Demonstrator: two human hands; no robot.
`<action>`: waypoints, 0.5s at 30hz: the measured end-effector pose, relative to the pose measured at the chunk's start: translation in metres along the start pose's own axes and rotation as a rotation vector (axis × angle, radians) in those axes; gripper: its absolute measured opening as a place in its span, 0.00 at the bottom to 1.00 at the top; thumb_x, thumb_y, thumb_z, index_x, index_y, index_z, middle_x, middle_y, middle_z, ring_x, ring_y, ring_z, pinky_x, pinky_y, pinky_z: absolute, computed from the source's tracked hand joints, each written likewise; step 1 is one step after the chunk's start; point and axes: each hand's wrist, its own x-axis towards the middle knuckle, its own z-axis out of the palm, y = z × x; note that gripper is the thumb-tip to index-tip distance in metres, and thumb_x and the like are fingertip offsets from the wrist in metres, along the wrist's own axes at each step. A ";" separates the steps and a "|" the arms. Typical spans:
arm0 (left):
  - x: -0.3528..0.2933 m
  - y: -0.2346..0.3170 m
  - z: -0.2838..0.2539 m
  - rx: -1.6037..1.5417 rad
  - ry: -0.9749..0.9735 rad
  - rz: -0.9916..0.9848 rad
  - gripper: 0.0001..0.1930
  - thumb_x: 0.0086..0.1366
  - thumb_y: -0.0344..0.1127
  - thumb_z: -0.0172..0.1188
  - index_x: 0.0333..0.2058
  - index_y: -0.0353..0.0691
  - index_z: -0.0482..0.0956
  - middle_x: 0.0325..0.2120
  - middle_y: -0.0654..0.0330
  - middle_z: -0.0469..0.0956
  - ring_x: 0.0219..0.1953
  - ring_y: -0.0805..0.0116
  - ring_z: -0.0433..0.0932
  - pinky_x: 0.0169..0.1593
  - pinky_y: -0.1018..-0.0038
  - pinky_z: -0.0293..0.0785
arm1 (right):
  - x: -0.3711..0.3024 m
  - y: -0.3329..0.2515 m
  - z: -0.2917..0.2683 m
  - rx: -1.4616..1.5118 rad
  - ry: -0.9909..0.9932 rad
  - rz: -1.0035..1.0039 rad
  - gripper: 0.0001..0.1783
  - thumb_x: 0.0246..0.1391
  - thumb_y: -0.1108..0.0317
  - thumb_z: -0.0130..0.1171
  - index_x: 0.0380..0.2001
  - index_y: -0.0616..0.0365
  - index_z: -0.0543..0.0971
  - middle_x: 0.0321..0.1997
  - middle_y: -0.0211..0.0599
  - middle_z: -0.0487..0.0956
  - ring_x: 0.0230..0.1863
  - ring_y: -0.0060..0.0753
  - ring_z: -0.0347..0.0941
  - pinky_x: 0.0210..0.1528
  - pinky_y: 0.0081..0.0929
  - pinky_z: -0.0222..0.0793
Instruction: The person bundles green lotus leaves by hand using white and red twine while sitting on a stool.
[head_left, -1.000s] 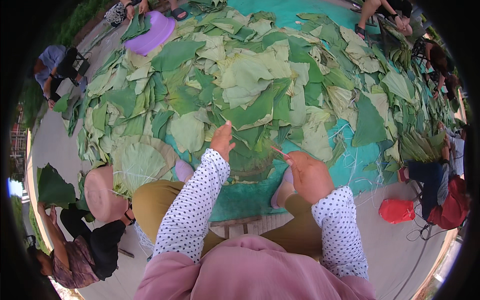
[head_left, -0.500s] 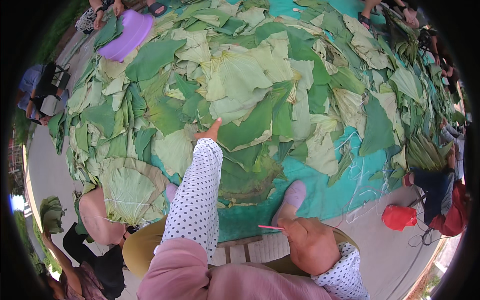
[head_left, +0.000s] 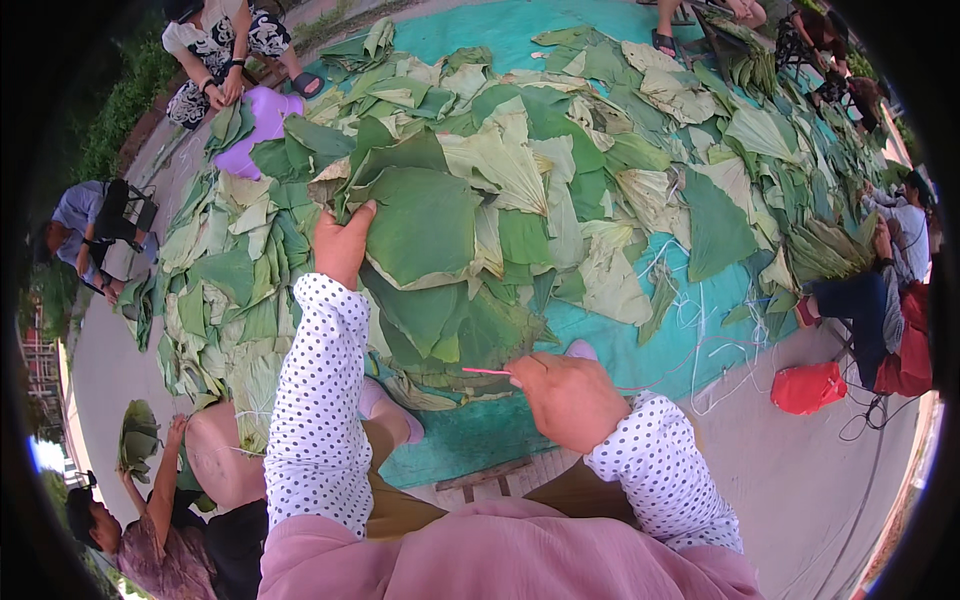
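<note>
My left hand is closed on the edge of a large green lotus leaf, thumb on top, and lifts it from the heap. Other leaves bunch behind it. My right hand is a fist above the near edge of the heap, pinching a thin, stiff-looking pink strand whose tip points left. From the other side of that fist a fine pink string trails right toward the tarp. Below the raised leaf, more dark green leaves lie on the pile, close to both hands.
Lotus leaves cover a teal tarp. White strings lie tangled at right, near a red bag. A purple basin stands far left. Several people sit around the heap; one at lower left raises leaves beside a pinkish round stool.
My left hand, earlier reaching with a finger out over the leaves, has closed on a leaf and raised it. My right hand has come up and forward with the pink strand.
</note>
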 end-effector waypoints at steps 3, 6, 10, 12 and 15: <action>-0.014 0.023 -0.004 0.029 0.060 0.036 0.22 0.56 0.31 0.66 0.49 0.31 0.71 0.40 0.57 0.79 0.40 0.66 0.77 0.45 0.73 0.73 | -0.011 0.001 0.008 0.027 -0.006 0.012 0.05 0.52 0.72 0.54 0.33 0.60 0.72 0.28 0.45 0.77 0.29 0.50 0.76 0.31 0.43 0.71; 0.003 0.037 -0.012 0.220 -0.006 0.226 0.21 0.57 0.35 0.67 0.46 0.33 0.74 0.37 0.59 0.79 0.36 0.70 0.77 0.43 0.75 0.72 | 0.000 0.013 0.005 0.015 0.032 0.024 0.05 0.54 0.71 0.53 0.33 0.61 0.72 0.30 0.47 0.77 0.29 0.52 0.76 0.31 0.43 0.71; 0.033 0.022 -0.070 0.492 0.062 0.115 0.20 0.56 0.39 0.68 0.43 0.34 0.76 0.33 0.62 0.78 0.33 0.74 0.74 0.40 0.77 0.71 | 0.006 0.012 0.008 0.014 0.045 0.023 0.05 0.54 0.71 0.53 0.34 0.61 0.73 0.30 0.47 0.78 0.30 0.52 0.76 0.32 0.43 0.72; 0.030 -0.002 -0.078 0.374 0.066 0.072 0.22 0.56 0.38 0.68 0.47 0.35 0.74 0.36 0.60 0.77 0.35 0.72 0.74 0.43 0.75 0.72 | 0.006 0.013 0.009 0.009 0.026 0.035 0.05 0.54 0.71 0.53 0.34 0.61 0.73 0.30 0.47 0.78 0.30 0.52 0.76 0.32 0.43 0.72; 0.031 -0.020 -0.074 0.729 0.310 0.163 0.32 0.53 0.42 0.70 0.53 0.34 0.68 0.42 0.56 0.75 0.38 0.68 0.73 0.44 0.74 0.71 | 0.005 0.005 -0.007 0.033 0.035 0.025 0.06 0.52 0.73 0.53 0.34 0.61 0.73 0.30 0.45 0.77 0.32 0.51 0.76 0.33 0.43 0.72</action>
